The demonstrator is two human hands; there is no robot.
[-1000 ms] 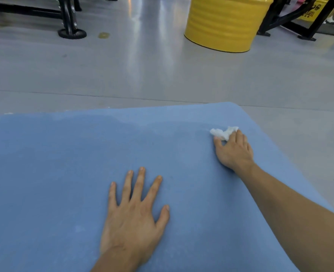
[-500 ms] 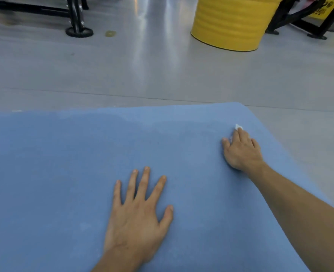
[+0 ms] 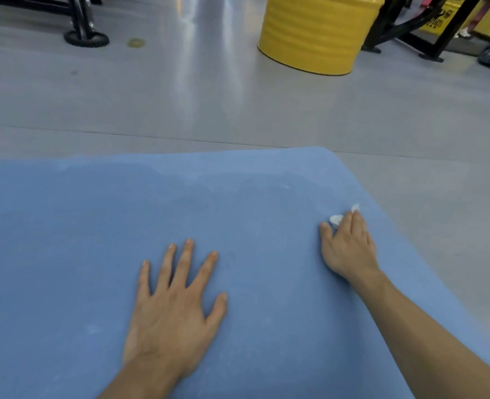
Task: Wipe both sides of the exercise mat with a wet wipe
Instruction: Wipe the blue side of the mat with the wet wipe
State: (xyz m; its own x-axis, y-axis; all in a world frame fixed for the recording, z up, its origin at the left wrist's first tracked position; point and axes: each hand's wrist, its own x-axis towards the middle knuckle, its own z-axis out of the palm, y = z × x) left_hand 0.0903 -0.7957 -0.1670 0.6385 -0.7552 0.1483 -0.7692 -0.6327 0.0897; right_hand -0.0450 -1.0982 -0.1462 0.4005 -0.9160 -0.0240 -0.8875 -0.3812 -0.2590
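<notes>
Where blue mat (image 3: 94, 240) meets floor (image 3: 180, 105), left hand (image 3: 171, 312) flat, right hand (image 3: 348, 249) pressing wipe (image 3: 335, 219), yellow drum (image 3: 315, 33)

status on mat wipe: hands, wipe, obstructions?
Left hand flat on mat, fingers spread. Right hand presses wet wipe onto mat near its right edge. Yellow drum stands on floor beyond, off the mat.
</notes>
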